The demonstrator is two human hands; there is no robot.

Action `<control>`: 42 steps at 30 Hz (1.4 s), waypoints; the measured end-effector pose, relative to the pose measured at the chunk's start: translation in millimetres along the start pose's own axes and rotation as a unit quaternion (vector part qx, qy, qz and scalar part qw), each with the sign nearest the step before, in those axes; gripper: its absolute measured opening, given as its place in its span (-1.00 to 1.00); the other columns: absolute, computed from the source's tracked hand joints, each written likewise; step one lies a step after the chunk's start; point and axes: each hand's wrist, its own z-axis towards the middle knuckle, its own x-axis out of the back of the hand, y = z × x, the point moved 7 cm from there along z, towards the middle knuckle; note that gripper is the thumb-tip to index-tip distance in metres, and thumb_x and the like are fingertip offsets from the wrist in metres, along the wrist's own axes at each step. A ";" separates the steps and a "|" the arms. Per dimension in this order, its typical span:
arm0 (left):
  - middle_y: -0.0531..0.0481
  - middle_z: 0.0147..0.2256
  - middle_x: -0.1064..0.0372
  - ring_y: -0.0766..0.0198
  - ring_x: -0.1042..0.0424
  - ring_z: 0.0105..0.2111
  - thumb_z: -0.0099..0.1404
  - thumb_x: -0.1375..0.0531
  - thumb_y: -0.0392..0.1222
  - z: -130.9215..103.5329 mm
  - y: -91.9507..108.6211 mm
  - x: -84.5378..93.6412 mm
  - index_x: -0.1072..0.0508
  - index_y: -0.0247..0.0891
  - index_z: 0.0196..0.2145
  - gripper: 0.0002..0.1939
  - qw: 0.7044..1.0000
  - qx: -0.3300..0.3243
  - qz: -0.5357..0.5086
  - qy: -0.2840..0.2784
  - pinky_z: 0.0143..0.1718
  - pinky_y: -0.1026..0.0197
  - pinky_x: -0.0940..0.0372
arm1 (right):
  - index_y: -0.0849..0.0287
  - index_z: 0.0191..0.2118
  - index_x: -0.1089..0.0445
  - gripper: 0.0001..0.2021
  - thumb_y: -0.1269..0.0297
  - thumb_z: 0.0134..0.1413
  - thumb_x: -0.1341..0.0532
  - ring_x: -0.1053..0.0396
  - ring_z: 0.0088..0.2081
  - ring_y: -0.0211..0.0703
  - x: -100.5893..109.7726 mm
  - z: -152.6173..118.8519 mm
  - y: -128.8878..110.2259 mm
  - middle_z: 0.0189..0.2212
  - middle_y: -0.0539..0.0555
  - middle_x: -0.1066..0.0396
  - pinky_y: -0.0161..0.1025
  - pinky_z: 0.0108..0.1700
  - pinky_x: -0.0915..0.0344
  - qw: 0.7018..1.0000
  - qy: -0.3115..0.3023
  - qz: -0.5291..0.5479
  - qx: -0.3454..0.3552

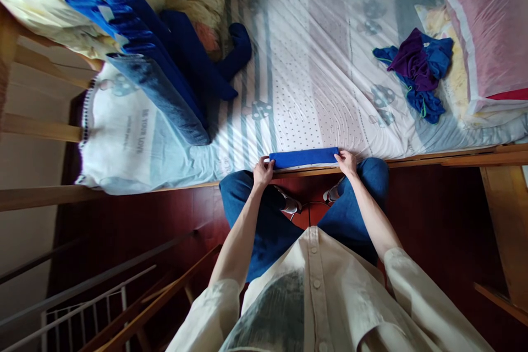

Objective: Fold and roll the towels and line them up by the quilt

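Note:
A narrow, flat strip of folded blue cloth (pixel 304 158) lies along the bed's front edge, just beyond my knees. Its left end is pinched between the thumb and fingers of my left hand (pixel 264 170). At the opposite end, my right hand (pixel 346 163) grips the corner the same way. The patterned bed sheet (pixel 313 82) spreads out beneath and behind the strip.
Folded blue clothes (pixel 160 66) rest on a pillow (pixel 124 132) at the left. A crumpled purple and blue garment (pixel 416 63) lies at the right, beside a pink bag (pixel 490 27). Wooden rails (pixel 45 196) stand at the far left.

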 end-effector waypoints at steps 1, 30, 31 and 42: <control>-0.18 -0.24 -0.62 0.01 -0.59 -0.14 0.37 -0.17 -0.05 -0.1 -0.3 0.7 -0.45 -0.25 -0.02 -0.69 1.000 0.003 -0.010 0.002 -0.05 0.08 -0.39 | 0.18 -0.11 -0.58 -0.75 0.14 0.20 -0.33 -0.58 -0.07 0.07 1.2 -0.5 -0.4 -0.16 0.22 -0.65 -0.03 0.08 -0.45 1.000 0.003 0.003 -0.005; 0.07 -0.45 -0.41 0.39 -0.48 -0.44 0.15 -0.49 -0.15 -42.1 -11.0 -44.4 -0.42 -0.28 -0.36 -0.69 0.781 0.216 -0.577 0.104 -0.28 0.29 -0.50 | 0.17 0.33 -0.30 -0.40 0.27 0.19 -0.31 -0.23 0.35 0.19 -18.1 -38.0 -136.3 0.32 0.31 -0.31 0.15 0.37 -0.21 0.939 -0.079 -0.149 0.298; 0.09 -0.44 -0.40 0.40 -0.48 -0.43 0.12 -0.50 -0.13 -41.0 -8.7 -43.0 -0.42 -0.27 -0.36 -0.67 0.781 0.196 -0.583 0.111 -0.25 0.29 -0.50 | 0.18 0.37 -0.25 -0.32 0.22 0.16 -0.36 -0.19 0.38 0.20 -30.7 -35.8 -149.7 0.35 0.31 -0.27 0.16 0.40 -0.16 0.933 -0.106 -0.151 0.308; 0.03 -0.28 -0.48 0.26 -0.57 -0.25 0.14 -0.41 0.14 -25.2 6.6 -17.0 -0.39 -0.16 -0.09 -0.49 0.810 0.100 -0.569 0.099 -0.12 0.20 -0.45 | 0.14 0.16 -0.37 -0.40 0.19 0.01 -0.49 -0.49 0.12 0.19 -128.1 -29.8 -257.8 0.03 0.28 -0.54 0.08 0.18 -0.39 0.911 -0.238 -0.207 0.267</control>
